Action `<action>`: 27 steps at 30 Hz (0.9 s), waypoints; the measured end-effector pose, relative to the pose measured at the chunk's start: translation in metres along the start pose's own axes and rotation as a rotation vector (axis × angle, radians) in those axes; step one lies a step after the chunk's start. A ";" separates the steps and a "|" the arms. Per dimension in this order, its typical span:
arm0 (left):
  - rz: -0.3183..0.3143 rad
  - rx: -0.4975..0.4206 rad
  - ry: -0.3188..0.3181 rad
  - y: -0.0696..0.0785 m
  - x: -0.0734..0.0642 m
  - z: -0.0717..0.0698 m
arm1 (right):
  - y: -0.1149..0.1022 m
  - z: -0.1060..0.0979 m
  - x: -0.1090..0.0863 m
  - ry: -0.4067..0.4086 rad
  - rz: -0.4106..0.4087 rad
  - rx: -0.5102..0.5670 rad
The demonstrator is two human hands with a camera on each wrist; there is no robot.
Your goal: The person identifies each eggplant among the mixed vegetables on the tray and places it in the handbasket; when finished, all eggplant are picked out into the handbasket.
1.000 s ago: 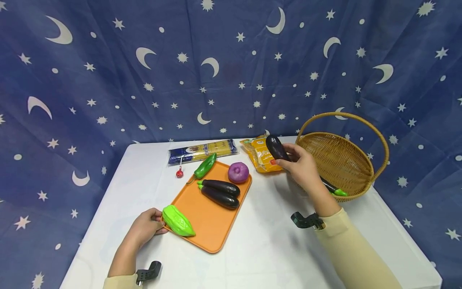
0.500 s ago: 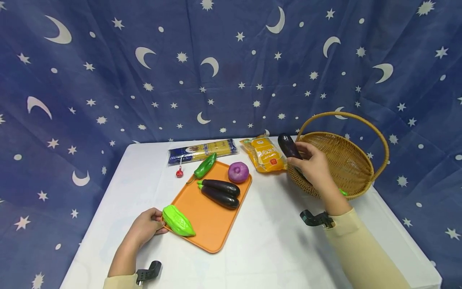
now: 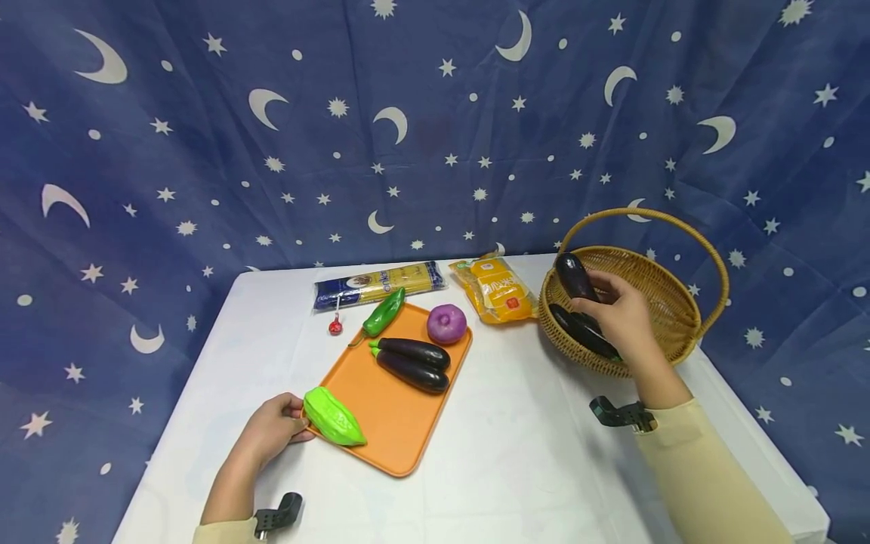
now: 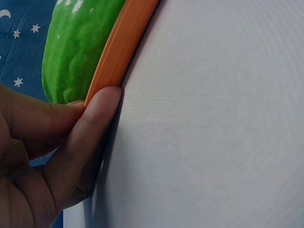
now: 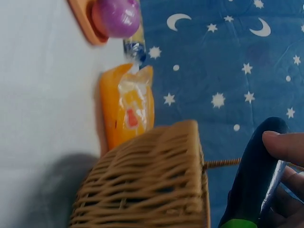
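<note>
My left hand [image 3: 270,429] pinches the near left corner of an orange tray [image 3: 390,427]; the left wrist view shows thumb and finger on its rim [image 4: 116,50]. Right beside those fingers, a light green bumpy vegetable, like a bitter melon [image 3: 334,417], lies on the tray. Two dark eggplants [image 3: 411,364], a purple onion [image 3: 446,324] and a green chili pepper [image 3: 385,312] lie there too. My right hand [image 3: 624,317] holds another eggplant [image 3: 575,276], tilted, over the left part of a wicker basket [image 3: 669,302]. Dark eggplant [image 3: 578,331] shows inside the basket, partly hidden by the hand.
Behind the tray lies a blue and yellow pasta packet [image 3: 381,285], with a red lollipop [image 3: 336,326] near it. An orange food bag [image 3: 499,291] sits just left of the basket. The basket's tall handle [image 3: 710,249] arches above it. A starry curtain hangs behind the table.
My right hand has carried the eggplant rightward, from above the orange bag to over the basket. The left hand keeps its hold on the tray corner.
</note>
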State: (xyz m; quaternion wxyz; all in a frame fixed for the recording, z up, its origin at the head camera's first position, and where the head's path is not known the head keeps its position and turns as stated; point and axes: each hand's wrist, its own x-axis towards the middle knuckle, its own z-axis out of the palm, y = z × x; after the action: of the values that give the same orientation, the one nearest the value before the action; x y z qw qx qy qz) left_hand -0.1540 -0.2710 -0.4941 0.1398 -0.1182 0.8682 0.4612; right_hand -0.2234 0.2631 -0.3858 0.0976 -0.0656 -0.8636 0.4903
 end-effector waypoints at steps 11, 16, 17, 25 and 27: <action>0.005 -0.036 -0.013 0.000 -0.001 -0.001 | 0.018 -0.008 0.001 0.015 0.008 -0.051; 0.004 -0.030 -0.007 0.000 0.000 0.000 | 0.025 -0.013 0.002 0.027 0.045 -0.084; 0.004 -0.029 -0.007 0.000 0.000 0.000 | 0.026 -0.014 0.002 0.033 0.054 -0.092; 0.006 0.007 -0.001 0.000 0.000 -0.001 | 0.036 -0.016 0.003 0.057 0.071 -0.140; 0.008 0.011 0.001 0.000 0.000 -0.001 | 0.037 -0.016 0.004 0.055 0.082 -0.153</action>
State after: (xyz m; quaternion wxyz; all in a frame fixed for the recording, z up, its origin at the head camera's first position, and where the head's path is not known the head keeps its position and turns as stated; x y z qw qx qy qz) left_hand -0.1542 -0.2717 -0.4931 0.1382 -0.1143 0.8713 0.4568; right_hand -0.2226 0.2966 -0.4093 0.0958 -0.1218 -0.8920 0.4246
